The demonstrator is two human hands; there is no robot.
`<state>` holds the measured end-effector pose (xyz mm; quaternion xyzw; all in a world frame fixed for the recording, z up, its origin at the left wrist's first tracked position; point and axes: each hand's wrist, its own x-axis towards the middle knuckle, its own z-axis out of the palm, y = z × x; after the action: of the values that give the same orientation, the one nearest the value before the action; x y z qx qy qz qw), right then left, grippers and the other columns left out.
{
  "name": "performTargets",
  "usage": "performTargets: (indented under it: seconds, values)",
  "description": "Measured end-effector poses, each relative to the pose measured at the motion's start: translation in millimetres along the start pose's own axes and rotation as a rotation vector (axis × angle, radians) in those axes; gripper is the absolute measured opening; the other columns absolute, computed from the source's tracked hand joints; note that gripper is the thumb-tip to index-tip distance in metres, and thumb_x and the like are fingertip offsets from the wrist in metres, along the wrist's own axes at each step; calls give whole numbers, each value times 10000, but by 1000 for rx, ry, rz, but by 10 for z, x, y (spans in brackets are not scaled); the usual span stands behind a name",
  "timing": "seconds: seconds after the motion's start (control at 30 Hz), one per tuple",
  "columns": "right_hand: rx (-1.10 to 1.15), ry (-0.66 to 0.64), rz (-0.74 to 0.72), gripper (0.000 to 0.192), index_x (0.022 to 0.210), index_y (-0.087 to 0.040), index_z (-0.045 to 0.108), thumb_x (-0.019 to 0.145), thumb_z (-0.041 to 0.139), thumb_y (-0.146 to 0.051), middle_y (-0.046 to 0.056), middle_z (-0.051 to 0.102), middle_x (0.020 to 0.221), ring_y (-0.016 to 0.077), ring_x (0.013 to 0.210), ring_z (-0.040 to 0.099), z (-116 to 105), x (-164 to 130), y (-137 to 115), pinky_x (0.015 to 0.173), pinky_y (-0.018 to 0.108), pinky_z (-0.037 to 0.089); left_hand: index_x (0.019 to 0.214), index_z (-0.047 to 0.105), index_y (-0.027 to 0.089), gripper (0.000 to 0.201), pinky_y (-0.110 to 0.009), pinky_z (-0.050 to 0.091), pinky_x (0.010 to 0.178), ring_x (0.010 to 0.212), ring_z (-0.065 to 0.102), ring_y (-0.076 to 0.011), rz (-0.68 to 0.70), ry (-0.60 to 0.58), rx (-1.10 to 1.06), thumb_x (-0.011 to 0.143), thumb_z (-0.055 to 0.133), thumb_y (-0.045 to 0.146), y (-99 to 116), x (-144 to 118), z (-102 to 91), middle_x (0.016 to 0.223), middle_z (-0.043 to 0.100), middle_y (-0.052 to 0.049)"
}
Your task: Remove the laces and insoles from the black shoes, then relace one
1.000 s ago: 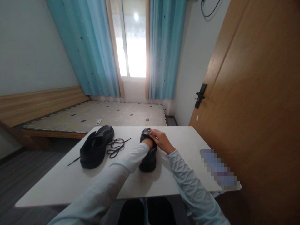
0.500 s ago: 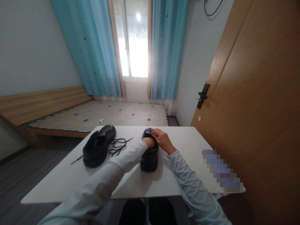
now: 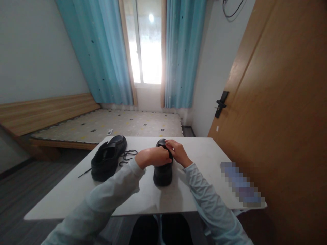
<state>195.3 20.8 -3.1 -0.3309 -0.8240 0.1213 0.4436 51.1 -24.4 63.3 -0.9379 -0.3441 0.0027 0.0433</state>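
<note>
A black shoe [image 3: 162,177] stands on the white table [image 3: 204,187], its heel towards me and its toe away. My left hand [image 3: 154,156] lies over the shoe's opening, bent at the wrist with curled fingers; their tips are hidden, so what they hold does not show. At the far right side of the opening, my right hand [image 3: 176,151] pinches the shoe's upper near the tongue. To the left rests a second black shoe [image 3: 104,165], its opening facing up. A loose black shoelace [image 3: 129,153] lies beside it, partly behind my left wrist.
A pixelated bluish item [image 3: 241,185] lies at the table's right edge. Close on the right is a wooden door [image 3: 276,112] with a black handle. Beyond the table stands a bed [image 3: 133,122] with a small white remote [image 3: 109,132] on it. My knees are below the near edge.
My left hand has come up out of the shoe's inside, and its wrist now bends above the opening. The left forearm has shifted left, covering more of the lace. My right hand stays in place.
</note>
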Motion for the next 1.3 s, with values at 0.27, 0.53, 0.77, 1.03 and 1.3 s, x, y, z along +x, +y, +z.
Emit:
performTargets:
  seconds: [0.27,0.53,0.77,1.03,1.3]
  values:
    - [6,1,2,168,870,-190,617,898,452,-183,80,658,1064,191,978,608,3,-10,-1,857,318,459,898,670,133,320,-336,510,679,816,676,-285,-283,-112,1,792,611,430,507,-340,-167,901,704,-135]
    - [11,3,10,169,869,-195,618,901,452,-190,73,662,1047,185,964,612,1,-12,-24,854,310,463,988,589,124,364,-357,508,710,834,677,-297,-339,-100,-38,721,709,340,544,-355,66,912,701,-128]
    - [7,7,11,165,877,-201,614,899,451,-189,72,661,1058,187,988,608,14,-16,-10,873,321,462,1021,592,161,464,-392,461,795,957,629,-303,-348,-62,22,636,783,337,475,-320,121,980,678,-120]
    - [16,1,20,167,885,-199,614,904,448,-192,74,660,1068,187,999,608,15,-28,-5,882,317,460,918,630,147,388,-372,461,773,829,673,-293,-282,-125,18,605,802,296,428,-270,55,850,708,-100]
    - [15,-13,27,168,882,-193,613,893,446,-182,77,659,1067,192,988,605,0,-22,-34,868,321,459,939,636,165,459,-377,473,768,836,673,-300,-256,-126,30,565,813,363,340,-274,76,873,712,-96]
